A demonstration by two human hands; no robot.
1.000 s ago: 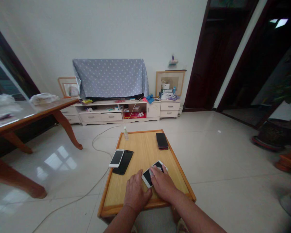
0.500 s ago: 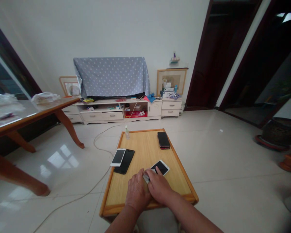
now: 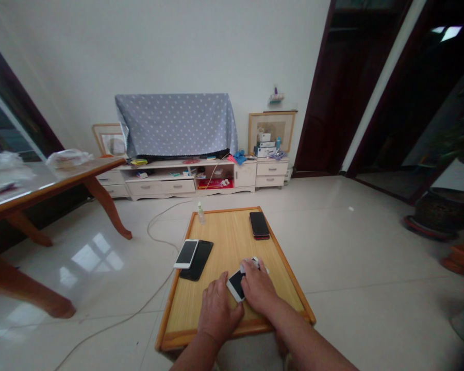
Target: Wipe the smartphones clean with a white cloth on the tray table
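Note:
A white smartphone [image 3: 236, 286] with a dark screen lies aslant on the small wooden table, screen up. My left hand [image 3: 217, 305] grips its near left end, thumb by the lower corner and fingertips along the left side. My right hand [image 3: 258, 288] presses a small crumpled white cloth [image 3: 249, 265] against the phone's far end; its fingers are closed over the cloth and hide part of the screen. To the left, another white smartphone [image 3: 186, 253] rests partly on a black one [image 3: 201, 262]. A dark phone [image 3: 259, 223] lies on a reddish one at the far right.
The wooden table [image 3: 224, 242] has a raised rim. A small clear bottle with a green top [image 3: 201, 213] stands at its far left corner. A cable [image 3: 150, 296] runs over the floor at left, near a larger table [image 3: 81, 172]. A white cabinet [image 3: 162, 188] stands against the wall.
My right hand has moved away from my left, up and right along the phone, carrying the cloth to its far end. More of the near screen shows now.

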